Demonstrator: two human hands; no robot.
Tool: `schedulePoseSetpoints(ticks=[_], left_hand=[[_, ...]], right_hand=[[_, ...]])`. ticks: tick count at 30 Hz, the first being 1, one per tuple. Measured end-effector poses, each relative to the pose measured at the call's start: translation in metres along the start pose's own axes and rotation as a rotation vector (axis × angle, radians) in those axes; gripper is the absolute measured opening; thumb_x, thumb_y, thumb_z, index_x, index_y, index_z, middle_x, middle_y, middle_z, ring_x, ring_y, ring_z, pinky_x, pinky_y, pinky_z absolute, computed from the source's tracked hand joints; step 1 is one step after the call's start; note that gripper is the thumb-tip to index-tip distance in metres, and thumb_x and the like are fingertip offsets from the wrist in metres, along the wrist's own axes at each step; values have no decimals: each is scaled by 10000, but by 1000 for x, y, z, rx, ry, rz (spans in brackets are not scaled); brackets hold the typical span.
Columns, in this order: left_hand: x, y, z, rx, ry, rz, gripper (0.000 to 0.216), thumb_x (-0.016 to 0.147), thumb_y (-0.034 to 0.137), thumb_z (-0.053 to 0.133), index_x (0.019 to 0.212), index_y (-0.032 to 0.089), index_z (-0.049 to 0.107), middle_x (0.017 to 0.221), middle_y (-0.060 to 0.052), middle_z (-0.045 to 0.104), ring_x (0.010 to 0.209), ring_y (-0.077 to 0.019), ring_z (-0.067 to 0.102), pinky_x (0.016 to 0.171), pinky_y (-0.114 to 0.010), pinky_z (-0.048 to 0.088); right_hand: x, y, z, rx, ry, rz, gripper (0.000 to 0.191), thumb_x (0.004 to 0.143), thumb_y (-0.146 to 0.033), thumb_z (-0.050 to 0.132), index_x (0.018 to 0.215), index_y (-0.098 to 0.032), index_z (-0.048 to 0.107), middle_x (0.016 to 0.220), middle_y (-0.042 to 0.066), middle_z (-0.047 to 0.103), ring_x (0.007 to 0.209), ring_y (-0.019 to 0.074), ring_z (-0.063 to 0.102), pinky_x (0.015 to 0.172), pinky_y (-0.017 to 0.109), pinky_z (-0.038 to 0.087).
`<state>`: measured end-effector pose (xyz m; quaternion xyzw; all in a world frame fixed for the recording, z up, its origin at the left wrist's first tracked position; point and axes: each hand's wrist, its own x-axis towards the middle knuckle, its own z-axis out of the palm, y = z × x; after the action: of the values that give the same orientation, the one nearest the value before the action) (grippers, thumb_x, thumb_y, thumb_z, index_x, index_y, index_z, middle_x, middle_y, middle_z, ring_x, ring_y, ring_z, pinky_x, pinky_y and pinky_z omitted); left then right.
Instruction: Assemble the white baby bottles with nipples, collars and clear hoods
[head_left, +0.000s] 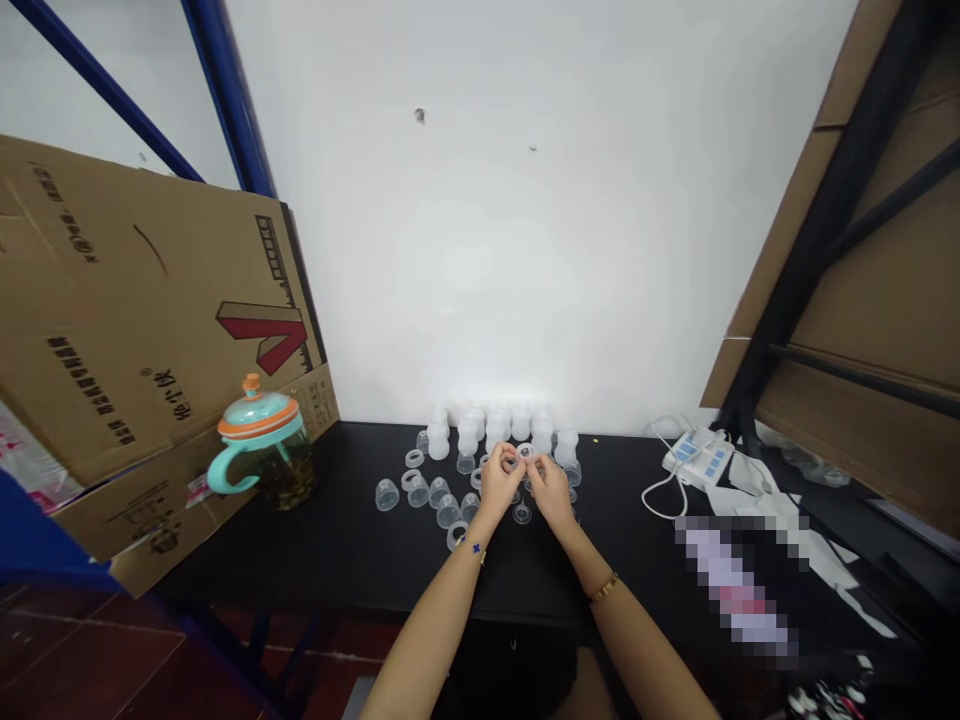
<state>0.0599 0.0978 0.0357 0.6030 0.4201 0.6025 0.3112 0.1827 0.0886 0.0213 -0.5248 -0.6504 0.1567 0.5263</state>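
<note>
One teal-lidded pitcher: far left on the black surface (341, 560), pitcher (259, 425) set apart from the small parts, beside a cardboard box (157, 330). We count it as background.
Clear caps: we see several loose ones (387, 494) left of the hands, some close together, none in a grip.
Loose rings: a few pale ones (415, 458) lie flat among and behind the caps; another sits near the left wrist. We mark these as left to do.
White bottles: upright group (468, 437) along the wall, behind the hands. We can't tell if any are finished.
Left hand: grip (498, 482) pinching the near-left edge of a white ring (525, 452), fingertips close in.
Right hand: grip (549, 488) pinching the same ring from the right; ring is held up off the surface, in front of the bottles.
Clear disc: lies (522, 513) just below the hands, loose.
White device: far right, cable (664, 503) looped beside the device (697, 456), well apart from the parts.
Progress: we'd judge one piece in work, many loose, fitting partway at most.
</note>
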Motion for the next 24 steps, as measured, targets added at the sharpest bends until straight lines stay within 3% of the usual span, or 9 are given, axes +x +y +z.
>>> schedulePoseSetpoints(ticks=[24], left_hand=[[1, -6, -2, 43, 7, 30, 213, 793, 371, 649, 893, 202, 566, 778, 11, 646, 500, -82, 462, 516, -205, 381]], right_hand=[[-1, -6, 0, -53, 36, -2, 317, 963, -445, 447, 854, -223, 646, 761, 27, 709, 631, 187, 645, 575, 248, 417]])
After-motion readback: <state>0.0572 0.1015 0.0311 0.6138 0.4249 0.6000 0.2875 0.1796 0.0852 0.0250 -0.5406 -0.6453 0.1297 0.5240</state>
